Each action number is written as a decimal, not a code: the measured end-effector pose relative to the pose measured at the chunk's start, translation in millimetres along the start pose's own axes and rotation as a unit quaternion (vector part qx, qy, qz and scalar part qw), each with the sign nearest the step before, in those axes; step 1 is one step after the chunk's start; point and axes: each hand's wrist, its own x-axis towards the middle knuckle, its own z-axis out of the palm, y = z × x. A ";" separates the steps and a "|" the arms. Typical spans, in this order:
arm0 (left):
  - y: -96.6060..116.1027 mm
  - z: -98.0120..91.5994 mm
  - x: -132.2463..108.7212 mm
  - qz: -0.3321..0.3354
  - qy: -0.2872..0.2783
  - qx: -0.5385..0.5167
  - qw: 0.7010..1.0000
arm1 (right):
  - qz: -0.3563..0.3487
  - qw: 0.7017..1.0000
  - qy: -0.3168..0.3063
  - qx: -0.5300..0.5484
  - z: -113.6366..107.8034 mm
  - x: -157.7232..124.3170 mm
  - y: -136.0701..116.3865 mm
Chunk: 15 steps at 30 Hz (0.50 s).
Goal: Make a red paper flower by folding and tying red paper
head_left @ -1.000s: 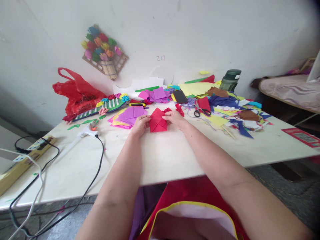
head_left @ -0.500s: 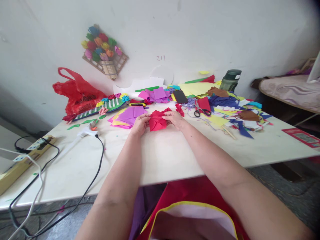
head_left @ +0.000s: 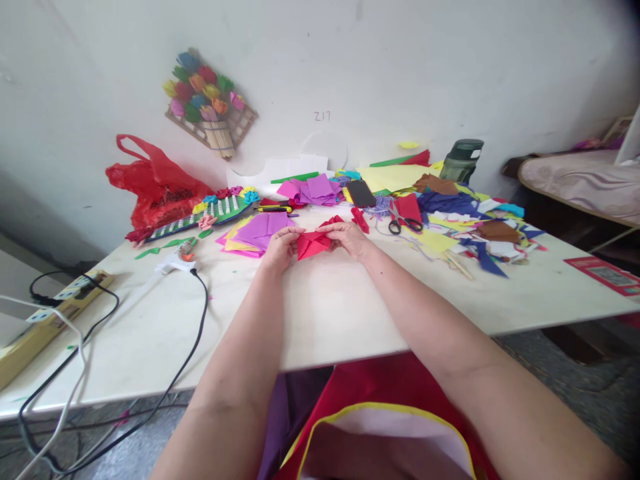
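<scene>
A piece of red paper [head_left: 313, 246], creased and partly folded, is stretched between my two hands above the table. My left hand [head_left: 283, 247] pinches its left side between thumb and fingers. On the other side my right hand [head_left: 349, 239] grips the upper right part, its fingers hiding that edge. Just behind the hands lie more red paper pieces [head_left: 359, 220]. To the left of my left hand is a stack of purple, yellow and pink sheets [head_left: 260, 233].
Scissors [head_left: 404, 219] and coloured scraps [head_left: 480, 230] lie on the right, with a green bottle [head_left: 461, 161] behind them. At left are a glue gun [head_left: 175, 263] with a black cord, a power strip [head_left: 65, 300], a red bag [head_left: 160, 187] and a flower-decorated board [head_left: 200, 220].
The red paper's top edge has come down, so it now looks shorter and more folded over. Both hands stay in nearly the same place.
</scene>
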 end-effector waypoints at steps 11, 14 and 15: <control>-0.7 3.6 -1.4 0.012 -0.005 0.015 1.000 | -0.005 1.000 -0.021 -0.006 5.0 -9.0 -11.3; -1.8 2.8 -1.7 0.024 -0.013 0.039 0.999 | -0.016 0.999 0.002 -0.043 6.9 -9.0 -11.0; -1.9 2.5 -1.9 0.026 -0.019 0.046 0.998 | -0.019 0.998 0.012 -0.057 7.7 -8.7 -10.5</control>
